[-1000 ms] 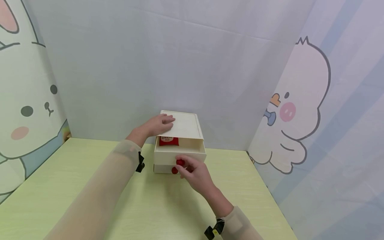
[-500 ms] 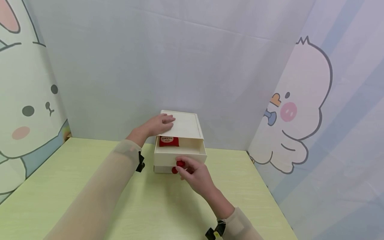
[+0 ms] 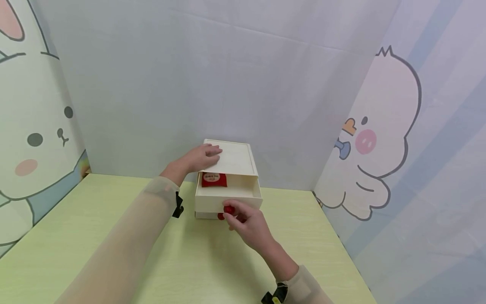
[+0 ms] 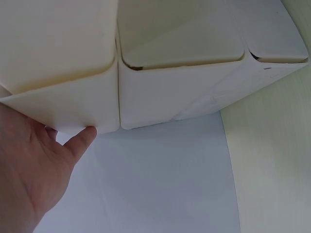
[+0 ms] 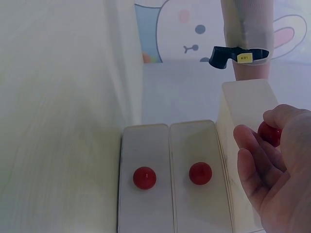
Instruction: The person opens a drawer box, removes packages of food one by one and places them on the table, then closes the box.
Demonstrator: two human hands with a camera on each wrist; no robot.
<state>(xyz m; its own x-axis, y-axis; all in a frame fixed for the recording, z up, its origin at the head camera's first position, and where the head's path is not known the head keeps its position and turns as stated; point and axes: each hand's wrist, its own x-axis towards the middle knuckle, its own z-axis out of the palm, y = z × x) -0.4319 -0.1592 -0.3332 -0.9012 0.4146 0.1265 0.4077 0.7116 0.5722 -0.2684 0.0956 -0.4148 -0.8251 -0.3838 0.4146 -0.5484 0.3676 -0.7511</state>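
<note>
A small white drawer cabinet [image 3: 237, 158] stands near the back of the table, its top drawer [image 3: 208, 202] pulled partway out. Inside that drawer, on the left, lies a red packet [image 3: 214, 180] with a pale printed label. My right hand [image 3: 248, 223] pinches the drawer's round red knob [image 5: 269, 134] between thumb and fingers. On the cabinet's top rests my left hand [image 3: 199, 158], its fingers spread over the left edge; the left wrist view shows the thumb against the cabinet's side. The lower drawers [image 5: 146, 213] look closed in the right wrist view.
Two more red knobs, the bottom one [image 5: 145, 178] and the middle one [image 5: 200, 173], stick out below the open drawer. A grey-white curtain [image 3: 243, 76] hangs close behind the cabinet. Cartoon-printed panels flank the pale green table [image 3: 182, 266] on both sides.
The top drawer has slid slightly further out towards me, with my right hand moving along on its knob. More of the red packet shows. My left hand has stayed in place.
</note>
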